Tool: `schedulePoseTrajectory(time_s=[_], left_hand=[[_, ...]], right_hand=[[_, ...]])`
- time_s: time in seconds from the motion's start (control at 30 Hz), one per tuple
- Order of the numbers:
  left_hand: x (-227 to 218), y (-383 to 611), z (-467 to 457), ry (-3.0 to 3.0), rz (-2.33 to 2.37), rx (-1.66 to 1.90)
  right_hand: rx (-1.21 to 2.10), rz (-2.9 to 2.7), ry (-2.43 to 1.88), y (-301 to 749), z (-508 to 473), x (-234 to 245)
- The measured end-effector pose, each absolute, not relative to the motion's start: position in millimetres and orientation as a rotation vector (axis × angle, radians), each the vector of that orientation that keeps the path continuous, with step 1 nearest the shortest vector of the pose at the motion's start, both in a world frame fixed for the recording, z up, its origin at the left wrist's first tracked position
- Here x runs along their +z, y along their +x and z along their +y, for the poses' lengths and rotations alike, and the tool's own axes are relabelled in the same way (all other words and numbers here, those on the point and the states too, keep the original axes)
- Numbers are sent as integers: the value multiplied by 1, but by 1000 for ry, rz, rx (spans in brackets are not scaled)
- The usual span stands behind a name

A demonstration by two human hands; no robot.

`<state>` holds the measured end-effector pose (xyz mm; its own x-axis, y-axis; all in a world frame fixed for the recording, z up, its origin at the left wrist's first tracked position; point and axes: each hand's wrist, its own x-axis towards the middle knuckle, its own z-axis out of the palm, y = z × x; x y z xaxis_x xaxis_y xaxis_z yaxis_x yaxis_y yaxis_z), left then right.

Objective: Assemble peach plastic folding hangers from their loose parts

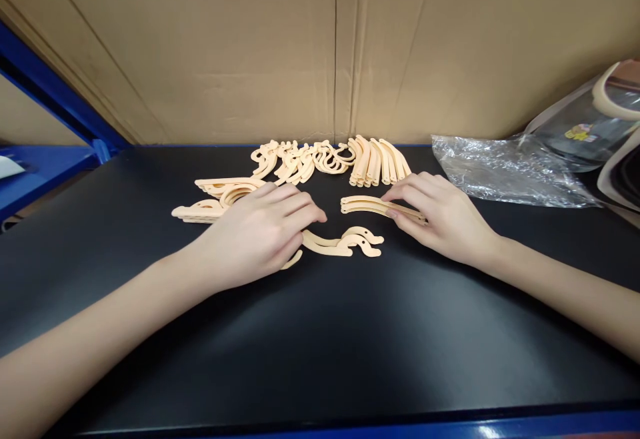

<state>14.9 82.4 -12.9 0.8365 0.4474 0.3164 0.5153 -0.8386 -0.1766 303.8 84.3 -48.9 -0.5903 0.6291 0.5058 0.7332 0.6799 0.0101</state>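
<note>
On the black tabletop (320, 332) lie several cream plastic strips and hooked pieces. My left hand (260, 232) rests palm down, fingers bent over a curved hooked piece (350, 242) that pokes out to its right. My right hand (440, 215) presses its fingertips on a small stack of long flat strips (367, 205). Behind the hands sits a row of curved pieces (300, 162) and a bundle of thick bent strips (377, 159). More flat pieces (220, 192) lie left of my left hand.
A crumpled clear plastic bag (505, 169) lies at the right, with clear face-shield items (595, 119) behind it. A cardboard wall (320, 45) closes the back. Blue shelf framing (55, 105) runs at the left, and a blue edge lines the table's front.
</note>
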Motion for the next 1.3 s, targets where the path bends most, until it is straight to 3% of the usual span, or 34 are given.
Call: schedulePoseTrajectory(time_s=[0.43, 0.77, 1.07, 1.3], left_hand=[[2, -6, 85, -2814, -1108, -66], [-11, -16, 85, -2773, -1294, -69], [-3, -4, 80, -2744, -1233, 40], [-2, 9, 68, -2385, -1031, -212]], right_hand=[[-449, -2539, -621, 301, 77, -47], [-344, -2494, -716, 300, 77, -46], [-300, -2449, -781, 302, 78, -46], [-256, -2379, -790, 301, 76, -47]])
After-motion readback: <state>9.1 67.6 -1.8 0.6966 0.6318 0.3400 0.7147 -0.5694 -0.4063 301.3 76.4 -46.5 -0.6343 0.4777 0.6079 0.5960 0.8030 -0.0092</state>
